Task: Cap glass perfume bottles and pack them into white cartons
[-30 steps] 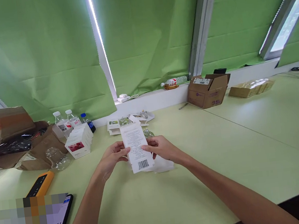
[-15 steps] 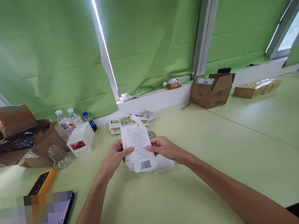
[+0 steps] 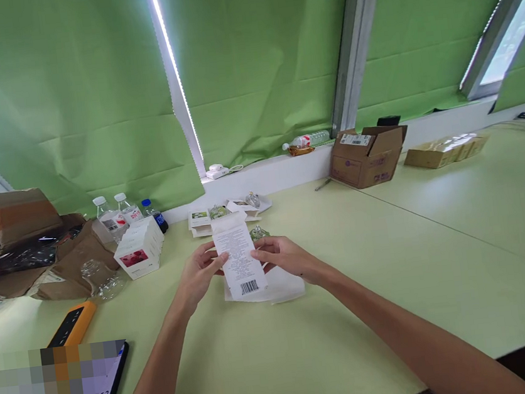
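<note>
A white cardboard box (image 3: 240, 259), printed with small text and a barcode, is held up between my two hands over the table. My left hand (image 3: 201, 272) grips its left edge, thumb on the printed face. On the right edge, my right hand (image 3: 284, 258) pinches it the same way. The fingers behind the box are partly hidden. Beneath it lies a white sheet (image 3: 285, 286) on the tabletop. Just behind my right hand sits a small clear and green item (image 3: 259, 232) whose kind I cannot make out.
Several white boxes (image 3: 139, 249) stand in a row at left, by bottles (image 3: 154, 215) and a crumpled brown carton (image 3: 70, 260). An orange power strip (image 3: 72, 325) and a tablet (image 3: 109, 391) lie nearer. An open brown carton (image 3: 365, 159) stands at the back right.
The white box has gone from wide and flattened to narrower, its sides folded back. My right hand has moved slightly left, closer to my left hand.
</note>
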`<control>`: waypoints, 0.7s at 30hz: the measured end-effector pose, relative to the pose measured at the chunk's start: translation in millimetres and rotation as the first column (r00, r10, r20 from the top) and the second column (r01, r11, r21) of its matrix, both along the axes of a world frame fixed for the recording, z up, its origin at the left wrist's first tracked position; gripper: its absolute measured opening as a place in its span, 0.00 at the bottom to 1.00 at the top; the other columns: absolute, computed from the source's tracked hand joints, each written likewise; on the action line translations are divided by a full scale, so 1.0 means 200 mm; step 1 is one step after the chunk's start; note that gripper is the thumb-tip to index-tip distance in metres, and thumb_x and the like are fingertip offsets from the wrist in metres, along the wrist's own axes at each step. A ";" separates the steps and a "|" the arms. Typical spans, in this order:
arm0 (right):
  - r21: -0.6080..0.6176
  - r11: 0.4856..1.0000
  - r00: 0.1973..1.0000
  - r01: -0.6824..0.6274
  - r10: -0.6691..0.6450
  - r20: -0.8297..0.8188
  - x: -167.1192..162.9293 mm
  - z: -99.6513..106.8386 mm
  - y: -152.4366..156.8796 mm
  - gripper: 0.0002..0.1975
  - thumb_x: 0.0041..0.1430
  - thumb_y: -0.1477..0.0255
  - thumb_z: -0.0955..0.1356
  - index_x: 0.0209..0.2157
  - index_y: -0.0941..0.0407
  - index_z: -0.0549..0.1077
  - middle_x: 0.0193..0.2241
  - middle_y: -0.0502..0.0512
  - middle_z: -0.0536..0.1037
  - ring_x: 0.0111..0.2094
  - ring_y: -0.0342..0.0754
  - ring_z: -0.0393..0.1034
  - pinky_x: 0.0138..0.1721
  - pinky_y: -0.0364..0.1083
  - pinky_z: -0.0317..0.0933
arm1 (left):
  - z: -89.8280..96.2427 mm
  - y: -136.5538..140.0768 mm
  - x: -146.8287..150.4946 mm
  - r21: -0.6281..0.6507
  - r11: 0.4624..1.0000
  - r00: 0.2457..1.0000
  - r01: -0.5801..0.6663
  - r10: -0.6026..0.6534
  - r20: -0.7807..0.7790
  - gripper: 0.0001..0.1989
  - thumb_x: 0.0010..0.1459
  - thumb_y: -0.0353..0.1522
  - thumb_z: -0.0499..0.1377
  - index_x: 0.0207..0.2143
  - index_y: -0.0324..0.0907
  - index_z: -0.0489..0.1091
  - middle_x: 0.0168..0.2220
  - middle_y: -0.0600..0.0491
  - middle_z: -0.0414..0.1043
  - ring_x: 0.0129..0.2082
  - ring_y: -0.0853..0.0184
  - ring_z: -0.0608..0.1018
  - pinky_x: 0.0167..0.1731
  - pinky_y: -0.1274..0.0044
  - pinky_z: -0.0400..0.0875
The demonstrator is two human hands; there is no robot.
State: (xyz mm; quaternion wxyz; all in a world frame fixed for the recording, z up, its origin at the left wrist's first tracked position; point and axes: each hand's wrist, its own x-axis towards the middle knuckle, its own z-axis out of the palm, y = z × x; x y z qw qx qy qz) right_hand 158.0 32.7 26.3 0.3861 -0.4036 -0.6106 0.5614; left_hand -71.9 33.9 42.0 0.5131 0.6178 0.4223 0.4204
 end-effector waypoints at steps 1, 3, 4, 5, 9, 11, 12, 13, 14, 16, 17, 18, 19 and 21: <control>-0.003 1.000 1.000 0.001 -0.001 -0.004 0.00 0.00 0.01 0.22 0.53 0.57 0.70 0.43 0.57 0.73 0.37 0.58 0.80 0.38 0.51 0.75 0.39 0.51 0.71 | 0.00 0.00 0.00 0.003 1.000 1.000 0.016 -0.017 0.006 0.26 0.53 0.42 0.61 0.53 0.41 0.64 0.47 0.43 0.74 0.43 0.57 0.77 0.44 0.65 0.71; -0.007 1.000 1.000 -0.003 0.003 0.001 0.01 -0.01 0.02 0.22 0.52 0.57 0.71 0.44 0.58 0.73 0.37 0.58 0.80 0.38 0.51 0.75 0.40 0.51 0.71 | 0.01 -0.01 0.00 0.013 0.999 0.999 0.048 -0.048 0.011 0.26 0.54 0.42 0.60 0.53 0.42 0.64 0.47 0.44 0.74 0.43 0.57 0.77 0.44 0.65 0.70; -0.009 1.000 1.000 -0.005 0.005 0.008 0.02 -0.01 0.02 0.22 0.52 0.58 0.71 0.44 0.58 0.73 0.37 0.58 0.80 0.38 0.52 0.75 0.40 0.51 0.71 | 0.01 -0.01 0.00 0.020 0.998 0.998 0.057 -0.057 0.008 0.25 0.54 0.42 0.60 0.53 0.42 0.64 0.47 0.44 0.74 0.43 0.57 0.77 0.44 0.65 0.70; -0.011 1.000 1.000 -0.007 0.007 0.017 0.02 -0.01 0.02 0.21 0.53 0.58 0.71 0.44 0.58 0.74 0.38 0.58 0.80 0.38 0.52 0.75 0.41 0.52 0.71 | 0.01 -0.01 0.00 0.026 0.998 0.998 0.059 -0.059 0.003 0.25 0.54 0.42 0.60 0.53 0.42 0.64 0.47 0.44 0.74 0.43 0.57 0.77 0.44 0.65 0.71; 0.016 1.000 1.000 -0.011 0.010 0.017 0.01 0.01 0.01 0.18 0.55 0.60 0.70 0.43 0.57 0.75 0.41 0.58 0.79 0.42 0.52 0.74 0.43 0.51 0.70 | 0.01 -0.02 0.00 0.027 0.999 1.000 0.021 -0.021 -0.011 0.25 0.52 0.41 0.62 0.51 0.42 0.65 0.46 0.44 0.75 0.44 0.55 0.77 0.43 0.64 0.72; 0.037 0.999 1.000 0.005 -0.005 -0.008 0.01 0.02 0.00 0.19 0.56 0.60 0.69 0.46 0.56 0.73 0.42 0.58 0.79 0.43 0.52 0.74 0.43 0.51 0.70 | 0.01 -0.02 0.00 0.022 1.000 1.000 0.015 -0.015 -0.012 0.25 0.52 0.41 0.62 0.50 0.41 0.66 0.46 0.43 0.75 0.44 0.55 0.77 0.44 0.63 0.72; 0.043 0.999 1.000 0.017 -0.016 -0.021 0.01 0.03 -0.01 0.20 0.56 0.60 0.69 0.48 0.56 0.72 0.42 0.58 0.79 0.43 0.52 0.74 0.44 0.52 0.70 | 0.01 -0.01 0.00 0.021 1.000 1.000 0.015 -0.015 -0.012 0.24 0.52 0.41 0.62 0.50 0.41 0.66 0.45 0.44 0.75 0.44 0.55 0.77 0.44 0.63 0.72; 0.049 0.998 0.999 0.027 -0.026 -0.031 0.01 0.03 -0.01 0.22 0.56 0.60 0.69 0.50 0.55 0.70 0.42 0.58 0.79 0.42 0.52 0.74 0.44 0.52 0.70 | 0.01 -0.01 0.00 0.018 1.000 1.000 0.016 -0.016 -0.010 0.24 0.52 0.41 0.62 0.50 0.42 0.66 0.45 0.44 0.75 0.44 0.56 0.77 0.44 0.64 0.71; 0.053 0.998 0.999 0.034 -0.032 -0.036 0.00 0.04 -0.01 0.23 0.55 0.61 0.70 0.51 0.55 0.69 0.41 0.58 0.79 0.42 0.52 0.74 0.44 0.53 0.70 | 0.01 -0.01 0.00 0.011 1.000 1.000 0.015 -0.015 -0.004 0.24 0.52 0.41 0.62 0.50 0.42 0.66 0.45 0.44 0.75 0.44 0.56 0.77 0.45 0.64 0.71; 0.056 0.998 0.999 0.040 -0.038 -0.040 0.00 0.04 -0.01 0.25 0.55 0.61 0.70 0.52 0.55 0.67 0.41 0.58 0.79 0.41 0.52 0.75 0.44 0.53 0.70 | 0.01 -0.01 0.00 -0.016 1.000 1.000 0.009 -0.009 0.011 0.26 0.53 0.42 0.62 0.51 0.42 0.65 0.45 0.44 0.75 0.44 0.56 0.77 0.44 0.64 0.71; 0.053 0.998 0.998 0.044 -0.042 -0.042 0.01 0.04 -0.01 0.26 0.55 0.61 0.70 0.53 0.55 0.66 0.40 0.58 0.79 0.40 0.52 0.75 0.44 0.53 0.70 | 0.01 -0.02 0.00 -0.032 0.999 1.000 0.006 -0.005 0.017 0.26 0.53 0.42 0.62 0.52 0.43 0.64 0.44 0.44 0.75 0.44 0.56 0.77 0.44 0.64 0.71; 0.047 0.998 0.998 0.051 -0.049 -0.046 0.01 0.03 -0.01 0.27 0.55 0.61 0.70 0.54 0.55 0.65 0.40 0.58 0.79 0.39 0.51 0.75 0.44 0.53 0.70 | 0.01 -0.02 0.00 -0.046 0.999 1.000 0.003 -0.002 0.022 0.27 0.52 0.43 0.62 0.53 0.43 0.63 0.44 0.45 0.75 0.44 0.56 0.77 0.43 0.64 0.72; 0.040 0.997 0.997 0.059 -0.056 -0.050 0.01 0.03 -0.01 0.27 0.55 0.62 0.70 0.55 0.55 0.64 0.39 0.57 0.80 0.39 0.51 0.75 0.43 0.53 0.70 | 0.01 -0.02 0.01 -0.055 0.999 1.000 0.001 0.000 0.026 0.27 0.52 0.43 0.62 0.53 0.43 0.63 0.44 0.45 0.76 0.44 0.56 0.77 0.43 0.64 0.72; 0.035 0.997 0.996 0.070 -0.068 -0.066 0.01 0.03 -0.01 0.27 0.56 0.62 0.70 0.55 0.55 0.64 0.38 0.57 0.80 0.38 0.51 0.75 0.42 0.52 0.71 | 0.01 -0.02 0.01 -0.061 0.998 1.000 0.002 -0.001 0.028 0.27 0.53 0.44 0.61 0.52 0.43 0.63 0.45 0.45 0.75 0.43 0.57 0.77 0.41 0.65 0.72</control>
